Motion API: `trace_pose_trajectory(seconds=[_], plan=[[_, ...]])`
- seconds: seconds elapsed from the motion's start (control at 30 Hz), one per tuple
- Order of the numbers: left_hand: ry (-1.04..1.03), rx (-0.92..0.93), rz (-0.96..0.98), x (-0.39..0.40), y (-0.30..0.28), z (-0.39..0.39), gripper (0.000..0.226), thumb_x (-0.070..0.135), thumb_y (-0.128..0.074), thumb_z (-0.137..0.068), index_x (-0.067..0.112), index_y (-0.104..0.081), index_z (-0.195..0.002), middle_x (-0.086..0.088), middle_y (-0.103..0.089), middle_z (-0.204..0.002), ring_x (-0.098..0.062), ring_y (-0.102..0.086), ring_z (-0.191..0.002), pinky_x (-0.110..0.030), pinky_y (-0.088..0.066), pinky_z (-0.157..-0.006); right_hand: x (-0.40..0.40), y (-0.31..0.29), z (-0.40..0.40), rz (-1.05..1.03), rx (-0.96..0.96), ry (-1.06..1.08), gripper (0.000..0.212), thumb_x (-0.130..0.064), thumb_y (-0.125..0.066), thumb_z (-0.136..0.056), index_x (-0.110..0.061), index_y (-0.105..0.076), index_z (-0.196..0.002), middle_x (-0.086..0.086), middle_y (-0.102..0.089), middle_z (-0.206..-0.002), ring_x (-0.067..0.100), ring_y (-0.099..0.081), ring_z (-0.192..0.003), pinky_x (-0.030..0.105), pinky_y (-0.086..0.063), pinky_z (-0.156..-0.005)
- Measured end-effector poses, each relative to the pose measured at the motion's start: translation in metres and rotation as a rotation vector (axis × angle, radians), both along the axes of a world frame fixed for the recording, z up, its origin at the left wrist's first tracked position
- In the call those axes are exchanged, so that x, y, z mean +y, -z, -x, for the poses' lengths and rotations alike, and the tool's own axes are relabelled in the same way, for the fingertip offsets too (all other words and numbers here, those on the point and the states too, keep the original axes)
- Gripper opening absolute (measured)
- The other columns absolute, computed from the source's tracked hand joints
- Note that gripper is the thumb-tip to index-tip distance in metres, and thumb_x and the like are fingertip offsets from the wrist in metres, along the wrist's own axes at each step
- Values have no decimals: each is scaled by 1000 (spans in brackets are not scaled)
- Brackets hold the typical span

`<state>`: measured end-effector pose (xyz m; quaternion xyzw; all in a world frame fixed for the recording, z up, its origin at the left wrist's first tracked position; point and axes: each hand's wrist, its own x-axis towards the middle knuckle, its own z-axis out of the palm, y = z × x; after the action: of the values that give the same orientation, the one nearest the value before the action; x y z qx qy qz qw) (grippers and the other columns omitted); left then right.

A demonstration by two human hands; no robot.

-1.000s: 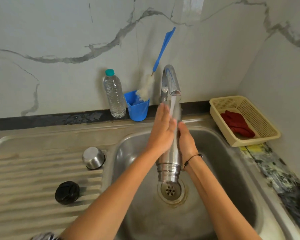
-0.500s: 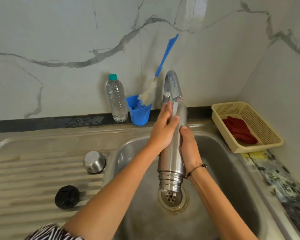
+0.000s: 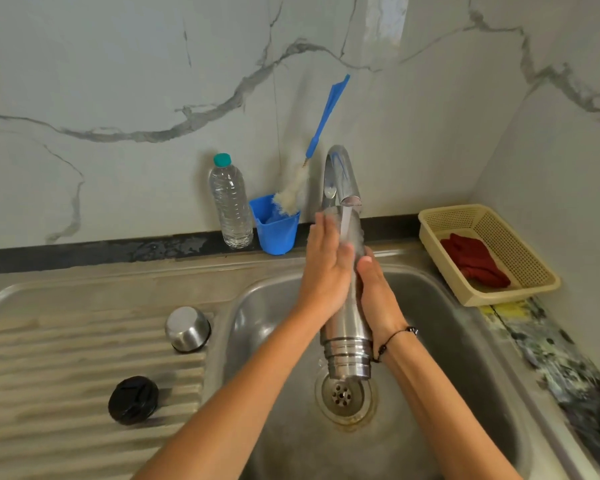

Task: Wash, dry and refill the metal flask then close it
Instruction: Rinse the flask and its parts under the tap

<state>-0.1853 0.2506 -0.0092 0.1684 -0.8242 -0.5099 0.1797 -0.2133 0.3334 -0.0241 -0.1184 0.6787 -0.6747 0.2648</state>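
The metal flask [image 3: 347, 329] is upside down over the sink [image 3: 465, 358], its open mouth pointing at the drain [image 3: 343, 395]. Water from the tap [image 3: 340, 174] runs onto its upturned base. My right hand [image 3: 378, 292] grips the flask's body from the right. My left hand [image 3: 324, 268] lies flat against its left side, fingers straight and reaching up to the base. The steel cap [image 3: 187, 329] and the black inner stopper [image 3: 133, 400] sit on the ribbed drainboard [image 3: 49, 375] to the left.
Behind the sink stand a clear plastic water bottle [image 3: 230, 202] and a blue cup [image 3: 276, 226] holding a blue-handled bottle brush [image 3: 312, 150]. At right a cream plastic basket [image 3: 520, 244] holds a red cloth [image 3: 473, 261]. Marble walls close the back and right.
My left hand has slid up along the flask toward its base, fingers straighter now. The flask and my right hand stay under the running tap.
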Motion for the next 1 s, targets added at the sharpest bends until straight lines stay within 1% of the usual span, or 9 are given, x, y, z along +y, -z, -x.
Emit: trace_pose_trajectory(seconds=[0.23, 0.3, 0.37, 0.47, 0.57, 0.7, 0.8, 0.93, 1.0], plan=[[79, 56, 98, 28, 25, -52, 48, 33, -24, -104, 29, -4, -147, 26, 10, -150, 4, 17, -142, -7, 10, -109, -5, -5, 8, 56, -55, -9, 38, -35, -28, -101, -21, -44, -132, 10, -64, -111, 11, -66, -88, 19, -54, -66], [66, 45, 147, 21, 18, -41, 50, 38, -22, -103, 27, -7, -150, 26, 10, -149, 2, 18, -141, -10, 10, -109, -5, -7, 0, 81, -29, -6, 35, -32, -28, -101, -24, -44, -131, 1, -63, -109, 3, -65, -87, 15, -53, -70], [38, 78, 139, 8, 9, -24, 52, 39, -21, -103, 22, -9, -151, 20, 9, -151, 2, 11, -140, -18, 7, -115, -4, -2, -7, 113, 5, -13, 43, -40, -32, -97, -30, -38, -138, 1, -60, -120, 12, -62, -105, 30, -51, -91], [3, 13, -110, -12, -6, 4, 62, 38, -36, -101, 23, -5, -153, 6, -3, -160, -7, -5, -145, -33, -8, -120, 0, 5, -17, 145, -49, 31, 59, -50, -39, -84, -39, -30, -141, 9, -57, -126, 28, -60, -108, 53, -48, -94], [-32, -56, -264, -20, -15, 19, 73, 53, -45, -88, 32, -14, -151, -2, -38, -149, -21, -44, -131, -45, -36, -110, 4, 5, -23, 146, -45, 38, 53, -50, -37, -91, -40, -26, -142, 10, -57, -126, 28, -61, -106, 52, -49, -92], [-135, -15, -281, -19, -12, 25, 57, 44, -47, -93, 26, -29, -144, -5, -53, -133, -21, -55, -115, -44, -46, -100, 11, -1, -7, 85, -54, -59, 45, -45, -32, -98, -37, -26, -142, 9, -58, -123, 25, -62, -103, 47, -51, -92], [-162, -15, -223, -16, -7, 24, 64, 46, -40, -96, 22, -18, -151, -7, -32, -153, -22, -35, -137, -42, -29, -114, 9, 0, 1, -14, -17, -72, 43, -42, -31, -99, -41, -19, -140, -1, -57, -112, 21, -63, -94, 39, -54, -84], [-16, 17, -77, -2, 4, 6, 60, 43, -23, -102, 20, 1, -153, 5, 8, -160, -7, 5, -146, -26, 1, -118, -2, 1, 7, -13, -129, -14, 64, -58, -42, -84, -24, -38, -138, 13, -58, -124, 25, -63, -97, 39, -55, -80], [44, 42, 25, 8, 17, -12, 70, 61, -13, -94, 25, 4, -151, 11, 16, -158, -3, 15, -144, -18, 9, -115, -2, -1, 14, -13, -156, 13, 52, -53, -39, -90, -16, -53, -125, 12, -66, -104, 18, -66, -79, 25, -54, -62]])
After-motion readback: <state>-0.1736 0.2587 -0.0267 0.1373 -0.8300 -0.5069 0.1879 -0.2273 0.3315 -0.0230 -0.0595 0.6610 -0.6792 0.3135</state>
